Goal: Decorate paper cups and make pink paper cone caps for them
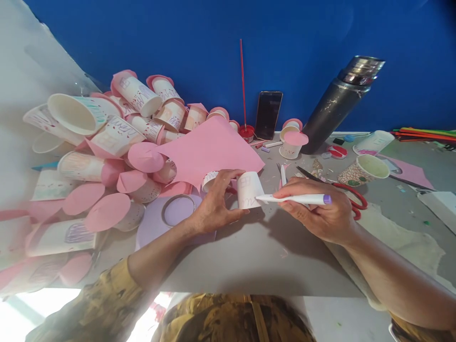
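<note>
My left hand [217,204] is closed around a white paper cup [248,185], thumb below and fingers over the top. Purple lines, a small window-like square and wavy strokes, mark the cup's side. In my right hand [320,211] is a white marker [302,199] with a purple end, its tip at the cup's right side near the lower strokes. Red-handled scissors [356,199] lie partly hidden behind my right hand. A roll of tape [178,198] rests on a purple paper sheet [151,223] beside my left wrist.
Many decorated paper cups with pink paper tops [137,92] are heaped at left. Pink paper [210,147] lies behind my left hand. Farther back are a phone [269,114], a dark flask [335,107] and a red stick in a round base [246,132]. A patterned cup [363,171] stands right.
</note>
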